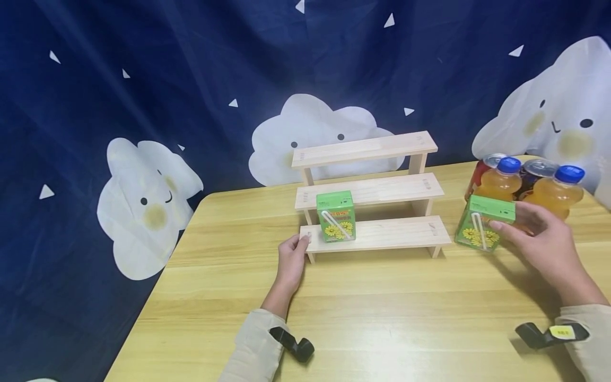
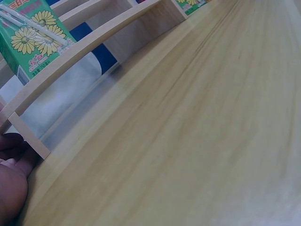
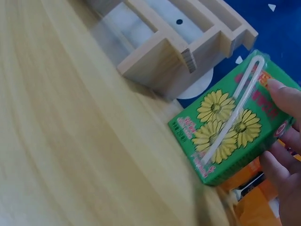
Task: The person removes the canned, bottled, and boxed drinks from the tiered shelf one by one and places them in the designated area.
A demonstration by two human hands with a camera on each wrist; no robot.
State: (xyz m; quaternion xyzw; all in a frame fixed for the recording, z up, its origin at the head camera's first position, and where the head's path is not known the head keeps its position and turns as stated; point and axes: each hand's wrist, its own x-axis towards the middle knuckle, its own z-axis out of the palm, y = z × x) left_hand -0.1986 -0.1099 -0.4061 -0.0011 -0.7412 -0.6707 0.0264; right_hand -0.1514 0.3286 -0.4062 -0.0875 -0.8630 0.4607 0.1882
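A three-tier wooden shelf rack [image 1: 382, 233] stands on the table. On its lowest tier, near the left end, sits a green juice box [image 1: 336, 217] with a straw on its front and yellow flowers printed below. My left hand [image 1: 292, 260] grips the left end of that lowest tier, thumb on top; in the left wrist view its fingers are partly under the board. My right hand [image 1: 549, 241] holds a second green juice box [image 3: 230, 117] by its right side, just right of the rack, slightly tilted. The thumb lies on the front face in the right wrist view.
Behind my right hand stand two orange drink bottles [image 1: 498, 183] with blue caps, along with a red can [image 1: 479, 175] and a dark can [image 1: 537, 171]. A dark blue curtain [image 1: 200, 63] with white clouds hangs behind the wooden table [image 1: 363, 313].
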